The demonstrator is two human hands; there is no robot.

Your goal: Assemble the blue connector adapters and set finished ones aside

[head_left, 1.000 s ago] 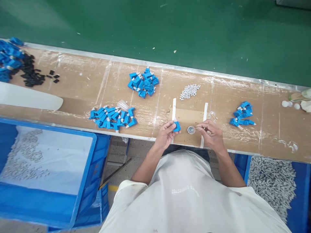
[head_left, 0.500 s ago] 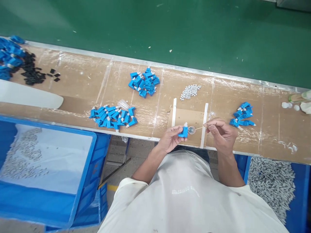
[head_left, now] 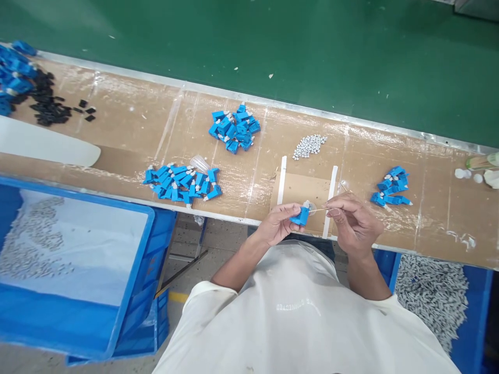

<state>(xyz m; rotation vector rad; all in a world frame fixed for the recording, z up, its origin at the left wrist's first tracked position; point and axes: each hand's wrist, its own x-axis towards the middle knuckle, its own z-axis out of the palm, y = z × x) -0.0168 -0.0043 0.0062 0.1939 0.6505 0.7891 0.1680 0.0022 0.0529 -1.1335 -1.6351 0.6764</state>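
1. The left hand [head_left: 277, 224] has its grip clamped on a blue plastic piece [head_left: 299, 216], thumb and fingers pressing its left side; a small whitish tip stands at the piece's upper end.
2. The right hand [head_left: 356, 223] has its grip pinched together on a thin wooden stick [head_left: 320, 210], which points left toward the blue plastic piece; whether the two touch cannot be told.
3. A small clear cup [head_left: 312, 207] shows just beside the piece, partly hidden by it.
4. The blue plastic piece is at the near edge of the bench [head_left: 128, 122], between the left tape strip [head_left: 282, 179] and the right tape strip [head_left: 330, 202], over a cardboard sheet [head_left: 306, 189].
5. Beyond the sheet lies a cluster of small pale grey parts [head_left: 310, 147].
6. Similar blue pieces lie in a far heap [head_left: 235, 129], a near-left heap [head_left: 181, 183] touching a clear plastic cup [head_left: 200, 164], and a small right-hand group [head_left: 392, 187].
7. At far left, black parts [head_left: 49, 101] lie beside another blue heap [head_left: 15, 72].
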